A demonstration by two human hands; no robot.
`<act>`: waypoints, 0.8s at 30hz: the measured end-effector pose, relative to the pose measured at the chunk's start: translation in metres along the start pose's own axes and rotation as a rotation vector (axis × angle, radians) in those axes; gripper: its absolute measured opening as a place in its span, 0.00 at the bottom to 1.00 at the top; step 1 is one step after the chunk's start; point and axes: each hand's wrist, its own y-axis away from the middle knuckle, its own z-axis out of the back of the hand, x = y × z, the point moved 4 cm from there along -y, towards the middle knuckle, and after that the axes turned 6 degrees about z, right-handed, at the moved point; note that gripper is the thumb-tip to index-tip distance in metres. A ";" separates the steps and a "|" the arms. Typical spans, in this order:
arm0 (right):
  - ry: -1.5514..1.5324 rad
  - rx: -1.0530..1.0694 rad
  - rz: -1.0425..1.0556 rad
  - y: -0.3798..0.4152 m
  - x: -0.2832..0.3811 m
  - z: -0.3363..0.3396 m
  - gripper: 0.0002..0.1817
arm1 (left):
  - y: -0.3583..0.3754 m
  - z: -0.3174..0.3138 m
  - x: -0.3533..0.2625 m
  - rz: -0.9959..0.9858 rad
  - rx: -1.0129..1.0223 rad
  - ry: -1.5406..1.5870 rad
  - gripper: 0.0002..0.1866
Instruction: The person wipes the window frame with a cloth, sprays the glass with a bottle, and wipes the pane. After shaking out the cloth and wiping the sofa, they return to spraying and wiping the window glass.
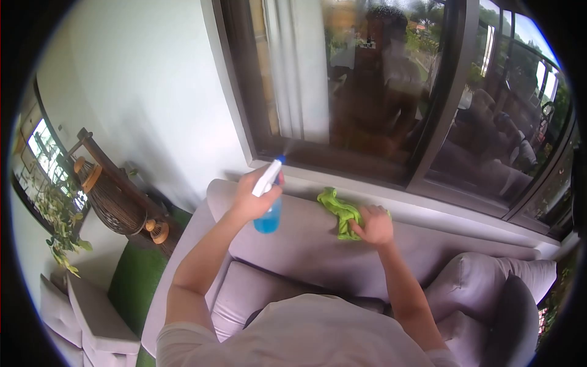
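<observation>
- The sofa [318, 244] lies nearest, with grey cushions below and its broad backrest top serving as the ledge that both hands work over; that surface looks soft and yielding, so anything stood on it would likely tip.
- The left hand [254, 199] has its fingers clamped round the neck of the spray bottle [269, 202], nozzle aimed up at the glass; the blue liquid fills only the lower part, so it probably handles light, a smooth, stiff plastic best gripped at the trigger neck.
- The right hand [374, 225] presses on the green cloth [339, 211], fingers curled together over its end; the cloth lies bunched on the backrest top, limp and easy to pinch anywhere.
- Beyond, the window [367, 92] rises just behind the backrest, its dark frame and sill close, so forward room is tight; sideways along the backrest looks open.
</observation>
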 end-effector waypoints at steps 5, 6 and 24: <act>0.015 -0.034 0.005 -0.001 0.001 0.001 0.19 | 0.007 -0.040 -0.014 -0.006 0.127 0.072 0.09; 0.010 -0.025 0.010 0.000 0.002 0.001 0.19 | 0.010 -0.045 -0.018 -0.015 0.154 0.086 0.09; -0.051 0.082 -0.002 0.002 -0.008 -0.023 0.20 | 0.259 0.099 0.240 0.947 -0.632 -0.216 0.30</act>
